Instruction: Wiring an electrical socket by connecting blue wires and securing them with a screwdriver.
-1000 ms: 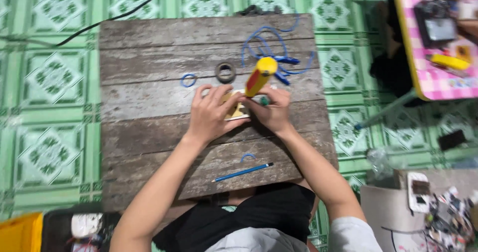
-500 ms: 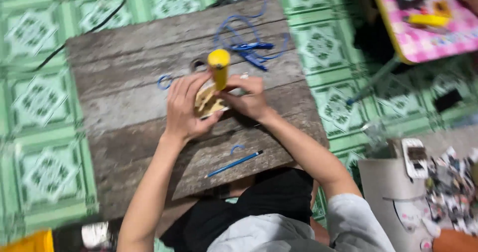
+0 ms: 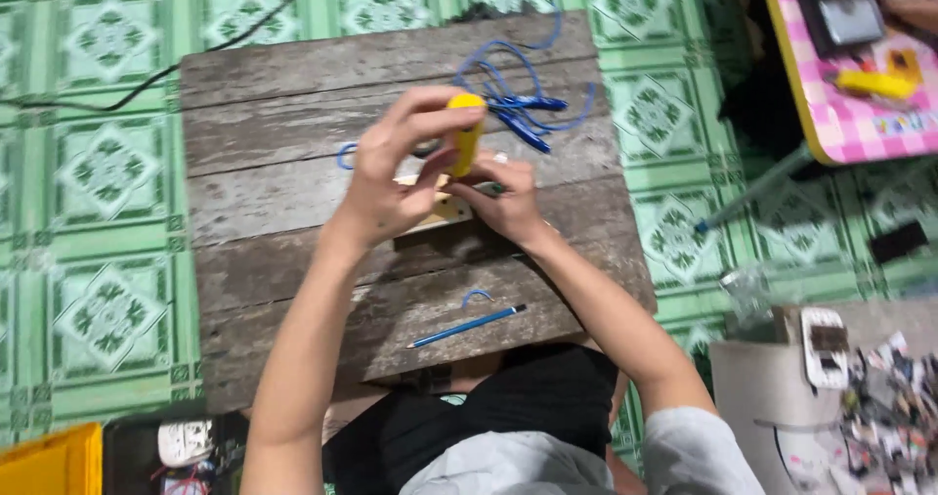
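Firmly gripped: left hand [image 3: 391, 187] clamped around stiff yellow plastic tool handle [image 3: 467, 133], mid-board.
Right hand [image 3: 503, 202]: pinching light, rigid tan wooden piece [image 3: 440, 210].
Surface: weathered grey plank board [image 3: 293, 251].

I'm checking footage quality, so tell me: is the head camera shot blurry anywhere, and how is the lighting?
Head view: even, soft light, no harsh shadows or glare; the left hand gripping the yellow-handled tool looks slightly soft, as does the right hand; the wooden board grain stays fairly sharp; frame corners look mildly smeared.

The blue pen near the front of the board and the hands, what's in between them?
In the head view, a small curved blue wire scrap lies on the wooden board between the blue pen and the right hand; the rest is bare wood.
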